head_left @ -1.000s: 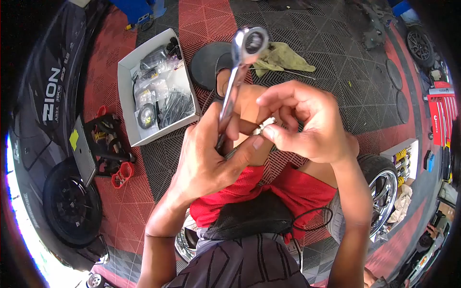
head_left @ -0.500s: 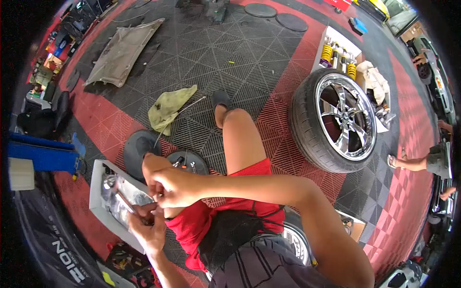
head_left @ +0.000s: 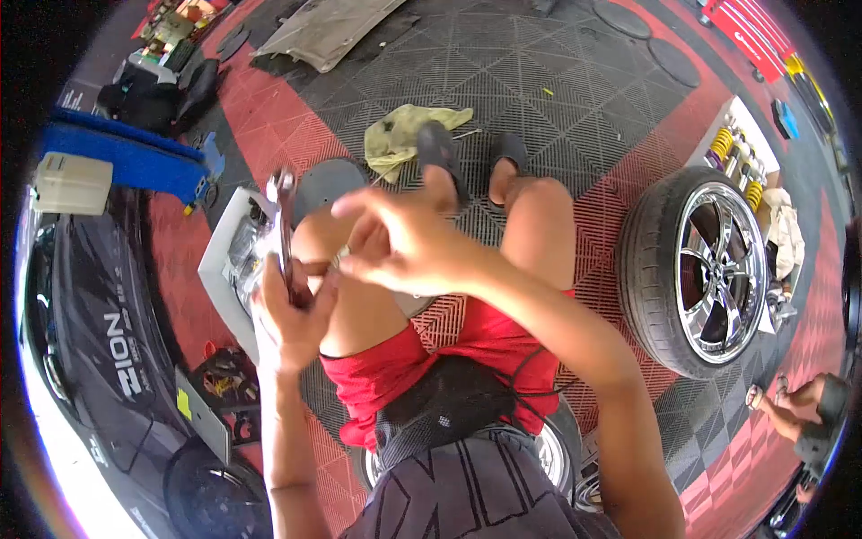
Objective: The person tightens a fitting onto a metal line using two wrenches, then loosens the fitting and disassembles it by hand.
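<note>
My left hand (head_left: 294, 314) is closed around a shiny metal rod (head_left: 285, 220) with a wider, knobbed upper end, held upright over my bent knee. My right hand (head_left: 395, 241) is just right of it, thumb and fingers pinched on a small light metal piece (head_left: 342, 255) whose kind I cannot make out. The two hands are very close at the rod's lower part. Behind the left hand stands an open white box (head_left: 218, 260) with clear plastic wrapping inside. A round dark pad (head_left: 329, 186) lies on the floor beyond the knee.
A chrome wheel with tyre (head_left: 648, 269) stands on the right, before a white box of yellow-spring coilovers (head_left: 721, 144). A greenish cloth (head_left: 404, 135) lies near my feet. A blue lift arm (head_left: 126, 154) and a black car (head_left: 108, 359) are left. Another person's legs (head_left: 795, 409) show right.
My view has turned left and down, so the wheel and cloth sit further right. The rod has swung from slanting to upright, and my right hand has moved slightly away from the left.
</note>
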`<state>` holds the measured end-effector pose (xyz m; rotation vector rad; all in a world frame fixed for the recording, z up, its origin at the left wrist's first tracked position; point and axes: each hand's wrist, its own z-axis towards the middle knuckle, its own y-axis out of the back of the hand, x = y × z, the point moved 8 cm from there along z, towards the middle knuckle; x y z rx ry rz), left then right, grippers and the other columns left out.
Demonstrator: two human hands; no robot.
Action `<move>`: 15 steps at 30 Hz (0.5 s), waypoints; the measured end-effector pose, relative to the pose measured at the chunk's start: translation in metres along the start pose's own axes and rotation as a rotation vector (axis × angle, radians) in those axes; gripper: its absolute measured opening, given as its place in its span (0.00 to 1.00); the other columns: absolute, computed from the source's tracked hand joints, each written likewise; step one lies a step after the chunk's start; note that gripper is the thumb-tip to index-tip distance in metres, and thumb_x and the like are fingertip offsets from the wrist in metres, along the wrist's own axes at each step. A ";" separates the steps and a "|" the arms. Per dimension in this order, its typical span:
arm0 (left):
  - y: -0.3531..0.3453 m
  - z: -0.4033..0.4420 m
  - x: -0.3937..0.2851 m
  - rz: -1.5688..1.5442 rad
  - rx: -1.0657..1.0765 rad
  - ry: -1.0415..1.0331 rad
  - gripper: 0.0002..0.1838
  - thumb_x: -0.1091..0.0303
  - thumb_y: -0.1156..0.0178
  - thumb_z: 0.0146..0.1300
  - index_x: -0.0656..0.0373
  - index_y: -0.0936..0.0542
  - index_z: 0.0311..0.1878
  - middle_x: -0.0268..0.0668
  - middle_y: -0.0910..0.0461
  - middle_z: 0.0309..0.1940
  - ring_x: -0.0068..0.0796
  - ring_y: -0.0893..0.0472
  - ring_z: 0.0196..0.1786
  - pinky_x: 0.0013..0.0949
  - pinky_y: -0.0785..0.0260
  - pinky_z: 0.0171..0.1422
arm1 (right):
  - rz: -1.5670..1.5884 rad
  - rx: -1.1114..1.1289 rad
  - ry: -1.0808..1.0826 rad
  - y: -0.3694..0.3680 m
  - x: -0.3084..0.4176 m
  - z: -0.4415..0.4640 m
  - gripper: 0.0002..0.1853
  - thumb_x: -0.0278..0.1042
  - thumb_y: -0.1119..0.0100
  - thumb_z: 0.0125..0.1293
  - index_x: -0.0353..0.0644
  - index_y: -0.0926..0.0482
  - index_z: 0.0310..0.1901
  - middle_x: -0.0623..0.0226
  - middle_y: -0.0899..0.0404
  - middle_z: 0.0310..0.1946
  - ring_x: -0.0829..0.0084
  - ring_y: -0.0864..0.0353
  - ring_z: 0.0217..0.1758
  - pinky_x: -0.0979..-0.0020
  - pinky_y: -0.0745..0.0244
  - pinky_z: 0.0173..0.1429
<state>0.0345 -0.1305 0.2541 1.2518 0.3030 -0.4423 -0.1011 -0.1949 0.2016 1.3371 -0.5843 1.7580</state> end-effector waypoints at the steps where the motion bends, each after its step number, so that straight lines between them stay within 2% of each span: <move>1: 0.002 0.010 0.015 -0.007 -0.036 -0.011 0.15 0.71 0.30 0.56 0.67 0.29 0.36 0.36 0.20 0.20 0.20 0.33 0.14 0.27 0.41 0.20 | -0.076 -0.054 -0.006 0.015 0.008 0.005 0.26 0.33 0.31 0.60 0.39 0.29 0.58 0.63 0.18 0.37 0.81 0.21 0.31 0.75 0.26 0.33; 2: 0.002 0.020 0.033 -0.012 -0.069 -0.017 0.16 0.70 0.30 0.56 0.66 0.29 0.35 0.38 0.20 0.21 0.24 0.31 0.14 0.30 0.38 0.22 | -0.150 -0.106 -0.016 0.031 0.013 0.006 0.28 0.34 0.30 0.60 0.39 0.29 0.60 0.62 0.19 0.38 0.81 0.21 0.31 0.75 0.26 0.34; 4: -0.016 0.042 0.082 0.022 0.127 0.234 0.17 0.65 0.31 0.57 0.65 0.29 0.37 0.39 0.17 0.24 0.29 0.25 0.20 0.34 0.32 0.28 | -0.012 -0.167 -0.104 0.067 0.002 -0.002 0.28 0.33 0.32 0.62 0.39 0.30 0.62 0.61 0.19 0.39 0.80 0.23 0.30 0.76 0.28 0.35; 6: -0.056 0.055 0.137 -0.084 0.122 0.277 0.19 0.60 0.31 0.58 0.64 0.27 0.39 0.43 0.16 0.28 0.30 0.20 0.27 0.35 0.28 0.33 | 0.204 -0.270 -0.284 0.102 -0.021 -0.028 0.26 0.34 0.37 0.65 0.39 0.30 0.63 0.62 0.19 0.39 0.81 0.25 0.30 0.77 0.30 0.33; 8: -0.122 0.057 0.211 -0.056 0.065 0.301 0.19 0.60 0.31 0.57 0.64 0.27 0.39 0.45 0.17 0.30 0.34 0.17 0.31 0.36 0.26 0.36 | 0.229 -0.381 -0.422 0.138 -0.041 -0.065 0.25 0.37 0.35 0.64 0.40 0.28 0.61 0.64 0.18 0.42 0.77 0.22 0.40 0.77 0.30 0.37; 10: -0.191 0.042 0.261 -0.393 0.184 0.661 0.19 0.60 0.30 0.56 0.64 0.27 0.36 0.47 0.17 0.29 0.41 0.17 0.33 0.40 0.25 0.39 | 0.200 -0.568 -0.463 0.171 -0.070 -0.120 0.23 0.34 0.38 0.66 0.37 0.28 0.61 0.65 0.19 0.42 0.78 0.22 0.39 0.78 0.33 0.34; 12: -0.247 0.024 0.297 -0.416 0.194 0.809 0.20 0.59 0.30 0.56 0.65 0.27 0.36 0.46 0.17 0.30 0.48 0.16 0.35 0.44 0.25 0.39 | 0.132 -0.808 -0.583 0.192 -0.088 -0.187 0.21 0.33 0.40 0.67 0.35 0.27 0.60 0.65 0.19 0.42 0.77 0.22 0.39 0.79 0.32 0.36; 14: -0.309 0.011 0.350 -0.325 0.163 0.780 0.19 0.59 0.31 0.56 0.64 0.27 0.37 0.45 0.17 0.32 0.48 0.16 0.35 0.44 0.24 0.38 | 0.125 -0.959 -0.662 0.212 -0.111 -0.268 0.24 0.36 0.39 0.67 0.36 0.29 0.62 0.64 0.19 0.42 0.75 0.21 0.41 0.78 0.28 0.42; 15: -0.338 0.004 0.370 -0.232 0.134 0.727 0.19 0.59 0.31 0.57 0.64 0.27 0.37 0.45 0.16 0.33 0.48 0.16 0.34 0.45 0.24 0.37 | 0.116 -0.953 -0.690 0.215 -0.121 -0.262 0.24 0.36 0.39 0.67 0.36 0.29 0.62 0.64 0.19 0.42 0.75 0.21 0.41 0.78 0.28 0.42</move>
